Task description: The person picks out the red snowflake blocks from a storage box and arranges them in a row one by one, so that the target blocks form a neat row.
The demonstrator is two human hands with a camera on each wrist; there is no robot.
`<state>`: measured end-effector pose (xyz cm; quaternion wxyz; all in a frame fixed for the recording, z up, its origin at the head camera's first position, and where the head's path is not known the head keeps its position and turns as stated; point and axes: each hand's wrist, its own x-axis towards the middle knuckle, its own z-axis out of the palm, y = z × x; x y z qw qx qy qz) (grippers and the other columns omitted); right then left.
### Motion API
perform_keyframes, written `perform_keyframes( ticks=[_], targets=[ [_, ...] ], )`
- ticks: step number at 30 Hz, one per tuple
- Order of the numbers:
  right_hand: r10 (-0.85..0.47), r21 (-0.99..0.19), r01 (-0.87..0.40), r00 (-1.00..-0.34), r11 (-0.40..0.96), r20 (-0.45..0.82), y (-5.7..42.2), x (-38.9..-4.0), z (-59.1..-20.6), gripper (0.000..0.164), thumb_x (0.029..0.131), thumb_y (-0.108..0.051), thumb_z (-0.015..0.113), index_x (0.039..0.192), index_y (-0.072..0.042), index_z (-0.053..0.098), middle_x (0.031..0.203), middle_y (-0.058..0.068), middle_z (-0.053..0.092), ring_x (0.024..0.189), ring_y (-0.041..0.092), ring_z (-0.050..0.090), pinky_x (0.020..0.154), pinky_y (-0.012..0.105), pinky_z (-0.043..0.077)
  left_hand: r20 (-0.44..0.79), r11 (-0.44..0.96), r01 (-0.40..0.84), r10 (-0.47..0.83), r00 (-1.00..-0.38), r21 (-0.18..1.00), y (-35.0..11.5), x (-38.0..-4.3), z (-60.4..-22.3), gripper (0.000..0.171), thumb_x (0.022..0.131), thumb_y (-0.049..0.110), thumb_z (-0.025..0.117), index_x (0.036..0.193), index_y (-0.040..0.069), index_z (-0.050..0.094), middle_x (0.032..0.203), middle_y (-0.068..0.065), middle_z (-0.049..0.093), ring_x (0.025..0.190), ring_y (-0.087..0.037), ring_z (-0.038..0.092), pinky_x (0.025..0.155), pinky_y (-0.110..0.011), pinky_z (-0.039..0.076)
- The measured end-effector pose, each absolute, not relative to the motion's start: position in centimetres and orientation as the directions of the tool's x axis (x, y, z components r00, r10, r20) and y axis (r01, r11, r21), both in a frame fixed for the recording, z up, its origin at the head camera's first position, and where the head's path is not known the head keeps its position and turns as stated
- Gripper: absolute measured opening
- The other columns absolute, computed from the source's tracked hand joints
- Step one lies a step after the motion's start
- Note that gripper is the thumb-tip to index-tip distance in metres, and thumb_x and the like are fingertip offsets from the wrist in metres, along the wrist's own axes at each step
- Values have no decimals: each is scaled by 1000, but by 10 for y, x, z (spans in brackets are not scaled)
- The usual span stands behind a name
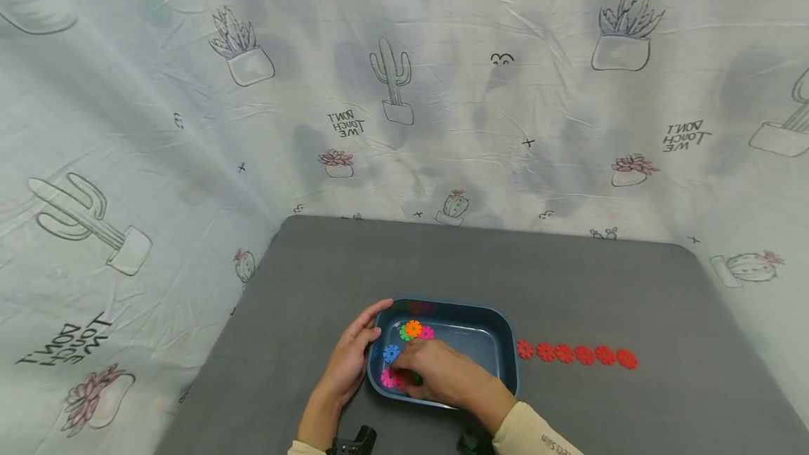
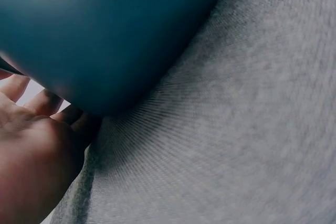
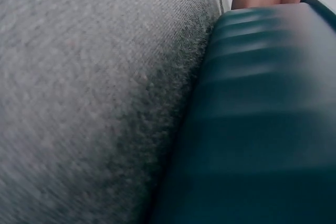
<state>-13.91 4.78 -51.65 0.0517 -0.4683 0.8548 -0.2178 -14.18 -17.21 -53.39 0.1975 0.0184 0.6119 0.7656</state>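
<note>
A dark blue tray (image 1: 487, 321) stands on the grey table. My left hand (image 1: 346, 360) grips its left end, thumb at the rim; in the left wrist view the fingers (image 2: 46, 102) lie against the outer wall. My right hand (image 1: 436, 371) reaches inside, fingers bent down among small notched plastic discs. Beside its fingertips are a pink disc (image 1: 387, 378) and a blue disc (image 1: 391, 353). Farther back lie an orange disc (image 1: 413, 328), a green disc (image 1: 403, 333) and another pink disc (image 1: 428, 332). I cannot tell whether the right fingers pinch a disc; the hand hides part of the pile.
Several red discs (image 1: 584, 354) form a row on the table, running right from the tray's right end. Grey cloth covers the table (image 1: 354, 258). A pale curtain (image 1: 442, 90) printed with cacti hangs behind and along the sides.
</note>
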Motion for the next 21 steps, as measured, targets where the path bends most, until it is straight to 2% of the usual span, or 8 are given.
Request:
perform_keyframes(
  ticks=[16, 21],
  targets=[
    [-807, -401, -767, -581, 501, 105, 50, -139, -517, 28, 92, -21, 90, 118, -19, 82, 100, -11, 73, 88, -3, 60, 83, 16, 53, -194, -154, -251, 310, -931, 956, -172, -142, -536, 54, 114, 6, 34, 164, 16, 50, 176, -4, 37, 157, -36, 41, 117, -33, 49],
    [-811, -410, -769, -575, 490, 111, 50, -138, -517, 23, 94, -19, 87, 117, -19, 83, 103, -11, 76, 92, -2, 64, 86, 17, 55, -193, -134, -241, 298, -935, 961, -172, -141, -536, 53, 114, 7, 35, 163, 18, 52, 176, -3, 37, 159, -34, 39, 120, -33, 46]
  ],
)
